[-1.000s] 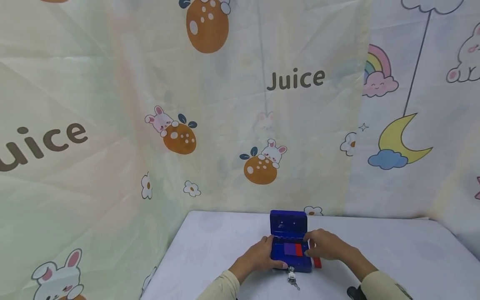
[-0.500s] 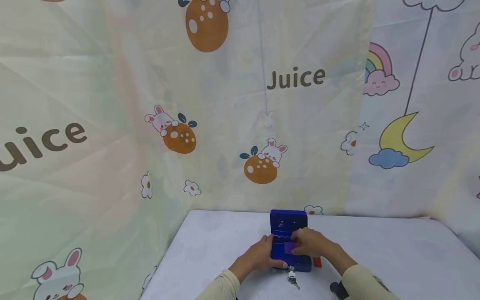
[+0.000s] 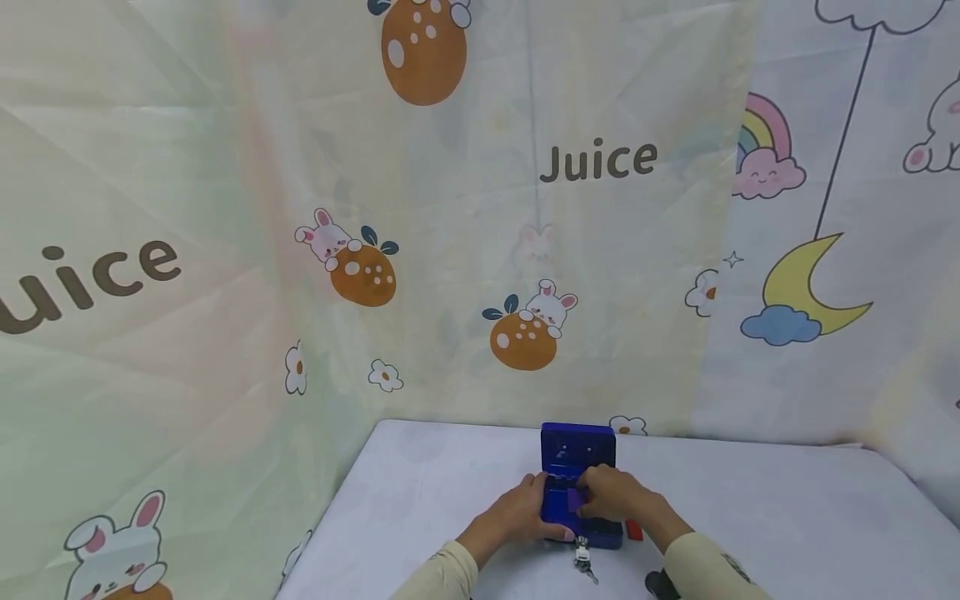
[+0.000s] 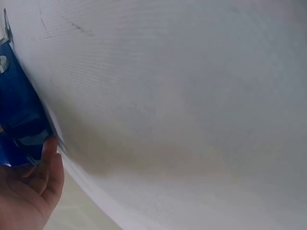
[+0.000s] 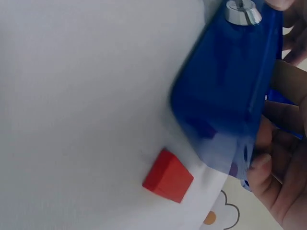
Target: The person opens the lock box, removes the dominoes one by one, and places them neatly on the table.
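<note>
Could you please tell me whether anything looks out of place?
Perhaps the red block: it lies on the table, outside the blue box, while a purple piece sits inside. Nothing looks spilled or damaged.

Printed fabric (image 3: 465,183) fills the back, rabbits (image 3: 551,312) clinging to spotted orange fruit (image 3: 523,346), "Juice" (image 3: 598,161) lettered mid-wall (a second one gets clipped at the left edge!), a yellow moon (image 3: 786,275) out right, white tabletop (image 3: 420,483) spreading below.

The right hand (image 3: 613,493) partly hides the purple piece (image 3: 573,500) (extent unclear); the left wrist view crops the blue box (image 4: 21,103) at nine o'clock.
</note>
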{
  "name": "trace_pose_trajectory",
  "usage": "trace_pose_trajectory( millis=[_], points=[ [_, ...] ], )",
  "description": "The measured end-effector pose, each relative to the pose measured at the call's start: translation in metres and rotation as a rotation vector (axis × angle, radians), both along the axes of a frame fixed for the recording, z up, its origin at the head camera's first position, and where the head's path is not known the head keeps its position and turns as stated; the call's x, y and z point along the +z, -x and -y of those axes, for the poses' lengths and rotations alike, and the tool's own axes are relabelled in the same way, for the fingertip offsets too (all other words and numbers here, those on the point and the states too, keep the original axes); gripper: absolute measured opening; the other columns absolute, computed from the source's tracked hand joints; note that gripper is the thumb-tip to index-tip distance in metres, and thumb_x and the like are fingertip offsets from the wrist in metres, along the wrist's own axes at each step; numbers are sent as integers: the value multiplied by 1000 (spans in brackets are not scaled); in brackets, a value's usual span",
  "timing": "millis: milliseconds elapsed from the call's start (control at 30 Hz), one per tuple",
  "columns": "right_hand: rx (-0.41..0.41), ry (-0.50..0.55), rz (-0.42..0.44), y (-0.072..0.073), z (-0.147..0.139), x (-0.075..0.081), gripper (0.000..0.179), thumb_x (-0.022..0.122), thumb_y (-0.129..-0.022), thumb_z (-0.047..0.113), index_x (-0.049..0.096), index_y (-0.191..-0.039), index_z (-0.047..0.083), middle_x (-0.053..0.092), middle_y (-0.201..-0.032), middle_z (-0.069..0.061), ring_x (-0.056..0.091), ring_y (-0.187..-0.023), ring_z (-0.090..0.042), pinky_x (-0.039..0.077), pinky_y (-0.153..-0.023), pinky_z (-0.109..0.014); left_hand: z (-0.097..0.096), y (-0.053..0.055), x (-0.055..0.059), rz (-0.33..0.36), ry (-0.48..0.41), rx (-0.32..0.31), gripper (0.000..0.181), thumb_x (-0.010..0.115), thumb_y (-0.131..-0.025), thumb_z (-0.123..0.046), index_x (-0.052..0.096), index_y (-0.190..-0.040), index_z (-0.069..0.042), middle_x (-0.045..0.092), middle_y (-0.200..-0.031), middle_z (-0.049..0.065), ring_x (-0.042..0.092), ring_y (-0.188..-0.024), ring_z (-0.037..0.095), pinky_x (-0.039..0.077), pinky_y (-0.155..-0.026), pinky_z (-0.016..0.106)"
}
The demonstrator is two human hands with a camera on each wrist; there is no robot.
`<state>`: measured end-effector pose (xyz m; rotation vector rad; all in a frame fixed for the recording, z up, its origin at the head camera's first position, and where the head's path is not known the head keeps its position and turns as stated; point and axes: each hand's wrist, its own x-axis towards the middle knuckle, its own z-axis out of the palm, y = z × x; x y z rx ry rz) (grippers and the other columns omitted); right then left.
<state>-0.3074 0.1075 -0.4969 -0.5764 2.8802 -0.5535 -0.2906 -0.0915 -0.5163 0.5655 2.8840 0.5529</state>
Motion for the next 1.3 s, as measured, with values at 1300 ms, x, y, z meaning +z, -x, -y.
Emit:
trace_pose_trajectory(
  millis=[1300],
  points=[
    [84,-74,-178,1,19,-15,24,81,-73,30,66,-81,13,54,-65,8,48,-60,-10,46,-58,-33,1,-1,1,-39,1,-38,103,70,-67,-68,33,-144,-9,53,-119,7,58,-102,15,50,-87,34]
  ],
)
